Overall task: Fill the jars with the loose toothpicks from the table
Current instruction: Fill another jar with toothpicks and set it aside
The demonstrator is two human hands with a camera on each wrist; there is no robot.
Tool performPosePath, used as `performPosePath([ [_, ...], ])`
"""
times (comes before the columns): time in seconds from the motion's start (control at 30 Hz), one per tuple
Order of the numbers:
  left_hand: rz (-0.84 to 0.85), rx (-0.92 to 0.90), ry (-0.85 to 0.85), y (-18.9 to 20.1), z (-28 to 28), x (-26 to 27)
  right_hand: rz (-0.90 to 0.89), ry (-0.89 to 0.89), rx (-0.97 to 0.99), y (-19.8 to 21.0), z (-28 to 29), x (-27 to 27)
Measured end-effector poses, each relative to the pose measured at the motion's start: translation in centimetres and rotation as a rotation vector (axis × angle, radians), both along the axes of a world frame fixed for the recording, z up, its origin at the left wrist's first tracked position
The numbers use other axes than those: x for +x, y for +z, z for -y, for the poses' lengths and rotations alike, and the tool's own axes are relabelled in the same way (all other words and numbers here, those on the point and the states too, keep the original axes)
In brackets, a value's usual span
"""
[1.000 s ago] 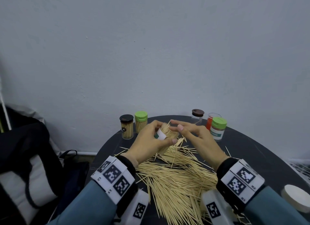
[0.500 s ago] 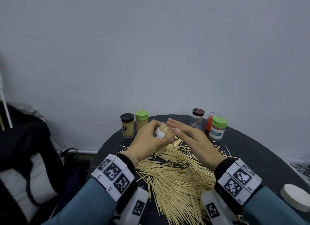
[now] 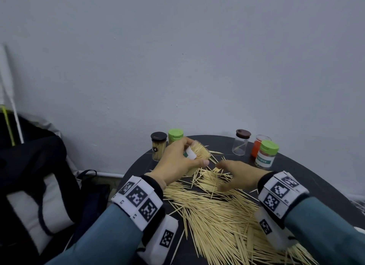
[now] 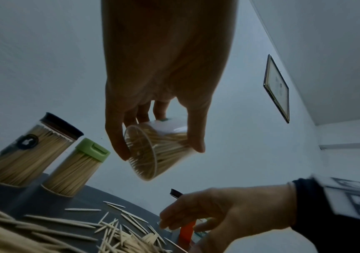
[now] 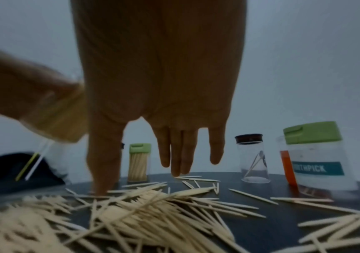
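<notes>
Left hand holds a tilted, nearly full jar above the worktop's far edge. Right hand, fingers spread and empty, reaches into the loose toothpicks. Two far-left jars appear full; much remains.

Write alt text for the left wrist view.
The left hand grips a tilted clear jar packed with toothpicks, held above a dark table. Below, the right hand reaches over loose toothpicks; two full lidded jars stand at the left.
</notes>
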State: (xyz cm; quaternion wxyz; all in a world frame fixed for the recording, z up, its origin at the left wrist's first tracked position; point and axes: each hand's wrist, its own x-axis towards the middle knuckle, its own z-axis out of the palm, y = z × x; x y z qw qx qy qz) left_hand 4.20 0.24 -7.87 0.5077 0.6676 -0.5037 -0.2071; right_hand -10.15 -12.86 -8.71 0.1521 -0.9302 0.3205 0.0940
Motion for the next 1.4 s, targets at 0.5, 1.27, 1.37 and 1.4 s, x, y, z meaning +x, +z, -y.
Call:
performPosePath([
  [0.5, 0.036, 0.022, -0.012, -0.5, 0.1, 0.9, -0.241, 0.074, -0.189, -1.4, -0.3, 4.7],
  [1.27, 0.064, 0.054, -0.031, 0.0, -0.1, 0.4, -0.418, 0.106, -0.251, -1.7, -1.5, 4.9],
  [1.37, 0.070, 0.065, -0.022, -0.1, 0.1, 0.3, -0.374, 0.086, -0.201, -1.9, -1.1, 4.7],
  [1.4, 0.069, 0.065, -0.020, -0.1, 0.2, 0.3, -0.360, 0.083, -0.185, -1.9, -1.0, 4.6],
])
